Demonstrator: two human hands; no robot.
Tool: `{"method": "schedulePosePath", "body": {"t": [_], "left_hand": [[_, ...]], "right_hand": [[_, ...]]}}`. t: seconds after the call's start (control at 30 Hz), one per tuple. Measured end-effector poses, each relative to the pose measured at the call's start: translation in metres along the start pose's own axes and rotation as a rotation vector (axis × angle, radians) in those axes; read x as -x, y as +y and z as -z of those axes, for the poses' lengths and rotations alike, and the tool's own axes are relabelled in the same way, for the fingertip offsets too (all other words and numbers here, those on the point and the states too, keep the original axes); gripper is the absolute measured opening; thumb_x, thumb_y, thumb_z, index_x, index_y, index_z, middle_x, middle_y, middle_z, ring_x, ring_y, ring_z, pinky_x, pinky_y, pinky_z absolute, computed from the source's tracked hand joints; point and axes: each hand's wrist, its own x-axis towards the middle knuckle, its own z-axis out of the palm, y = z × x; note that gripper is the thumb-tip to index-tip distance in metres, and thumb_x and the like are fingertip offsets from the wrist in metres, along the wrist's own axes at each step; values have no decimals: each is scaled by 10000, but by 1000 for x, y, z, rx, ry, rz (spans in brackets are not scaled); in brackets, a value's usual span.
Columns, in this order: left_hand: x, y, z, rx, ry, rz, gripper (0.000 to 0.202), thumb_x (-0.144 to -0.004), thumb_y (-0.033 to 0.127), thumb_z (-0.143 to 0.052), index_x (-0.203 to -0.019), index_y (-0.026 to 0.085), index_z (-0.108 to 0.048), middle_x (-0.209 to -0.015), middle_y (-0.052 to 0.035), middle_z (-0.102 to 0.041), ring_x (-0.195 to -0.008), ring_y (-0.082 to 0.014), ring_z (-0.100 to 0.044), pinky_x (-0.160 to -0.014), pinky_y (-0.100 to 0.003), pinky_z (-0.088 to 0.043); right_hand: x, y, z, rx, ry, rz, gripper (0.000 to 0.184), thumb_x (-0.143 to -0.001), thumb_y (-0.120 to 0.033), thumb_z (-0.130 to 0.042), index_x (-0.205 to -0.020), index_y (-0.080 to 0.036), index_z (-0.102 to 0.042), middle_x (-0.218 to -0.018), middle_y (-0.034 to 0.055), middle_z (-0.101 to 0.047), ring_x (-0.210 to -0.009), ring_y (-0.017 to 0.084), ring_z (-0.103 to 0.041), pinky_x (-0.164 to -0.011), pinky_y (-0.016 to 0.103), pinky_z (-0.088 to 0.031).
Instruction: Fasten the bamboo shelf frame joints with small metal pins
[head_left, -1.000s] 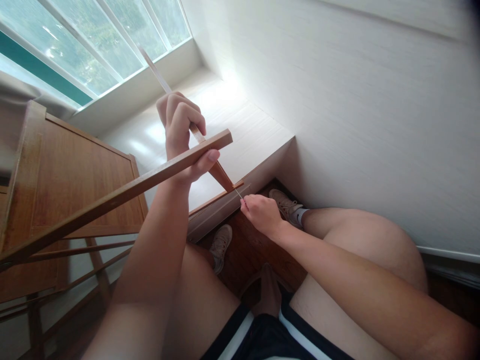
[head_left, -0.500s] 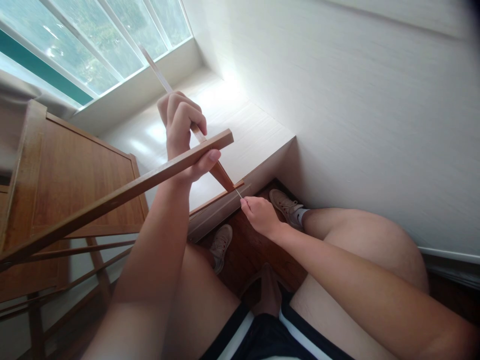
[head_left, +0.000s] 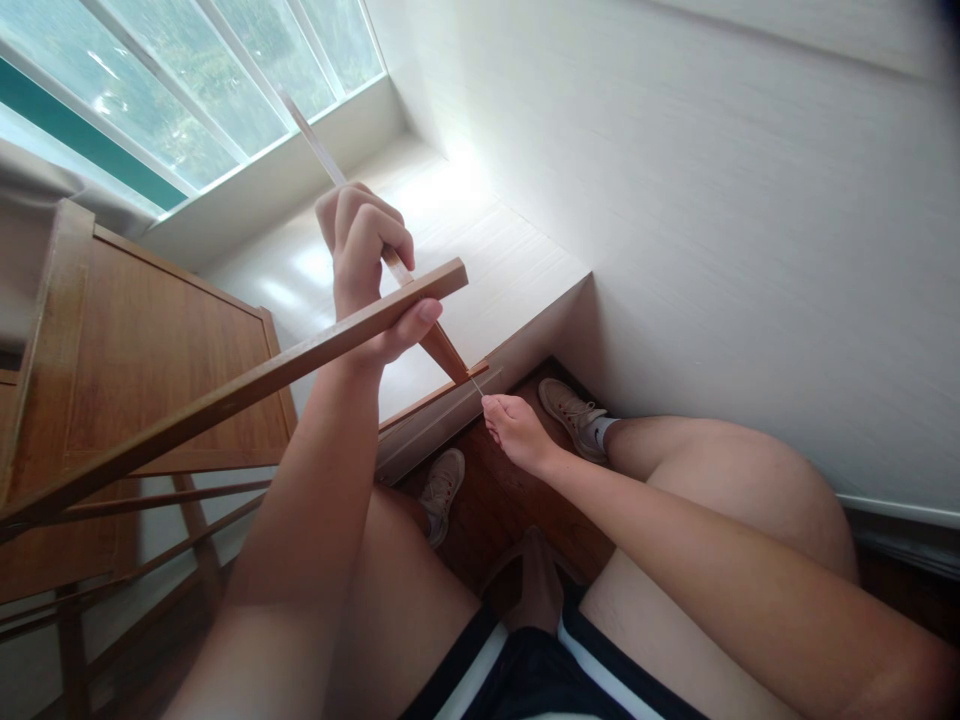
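Nearest to the camera, at the bottom of the view, are the person's bare thighs and dark shorts with white stripes [head_left: 525, 670], and both forearms reach forward from there. Below, between the knees, two shoes [head_left: 574, 412] stand on a dark wooden floor [head_left: 510, 510].

A little further, the right hand [head_left: 517, 432] is low, beside the edge of a white ledge [head_left: 517, 270]. Its fingers are pinched together on a thin pale strip or thread [head_left: 476, 385] that runs up to the lower end of a wooden slat [head_left: 442, 352]. What this thin thing is made of I cannot tell; it is very small in the view.

Above it, the left hand [head_left: 367, 275] is closed on two wooden pieces at once. The fingers wrap around the slat, and the thumb presses under a long wooden bar [head_left: 247, 385] that goes down to the left edge. The slat continues upward past the hand toward the window [head_left: 187, 90], and its upper part looks pale.

As a judgement, the work on the slat's end is in the middle: the thin strip is partly free from the wood, but only a short piece shows, so most seems to be left.

On the left stands a brown wooden panel [head_left: 150, 370] with rails under it, cut off by the frame. The right side is a plain white wall [head_left: 712, 220]. The left palm and the point where slat and bar cross are hidden by the fingers.
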Motion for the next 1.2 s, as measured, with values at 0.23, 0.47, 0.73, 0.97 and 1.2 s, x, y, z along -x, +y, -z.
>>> {"method": "schedulePosePath", "body": {"t": [0.23, 0.47, 0.73, 0.97, 1.2], "left_hand": [[-3, 2, -1, -43, 17, -58, 592, -732, 834, -398, -796, 250, -465, -813, -58, -436, -944, -281, -464, -927, -576, -366], [-2, 1, -2, -32, 5, -34, 602, -709, 856, -390, -809, 267, -457, -829, -63, -437, -968, -298, -458, -957, -576, -346], [-3, 1, -2, -51, 34, -25, 627, -697, 878, -387, -773, 261, -468, -800, -55, -440, -961, -295, -485, -932, -588, -389], [-4, 3, 0, -34, 19, -54, 602, -712, 852, -401, -784, 259, -473, -808, -59, -441, -959, -296, -465, -925, -581, -377], [-4, 3, -1, -41, 38, -33, 611, -708, 860, -407, -763, 256, -472, -806, -53, -449, -963, -299, -490, -930, -597, -392]], "right_hand": [[4, -9, -5, -245, -27, -99, 382, -924, -474, -343, -627, -238, -293, -527, -76, -295, -416, 79, -329, -401, 215, -279], [5, -8, -4, -255, -5, -84, 394, -928, -476, -361, -621, -236, -301, -523, -71, -313, -422, 82, -337, -411, 222, -280], [11, 5, -5, -58, 44, 16, 417, -957, -452, -347, -610, -222, -355, -559, -44, -376, -518, 108, -373, -516, 245, -310], [9, -1, 0, 152, 76, 84, 412, -977, -414, -324, -619, -215, -367, -587, -36, -393, -564, 116, -380, -569, 254, -290], [6, -9, 5, 367, 83, 127, 418, -996, -387, -299, -625, -215, -385, -560, -36, -409, -537, 120, -383, -563, 262, -266]]}}
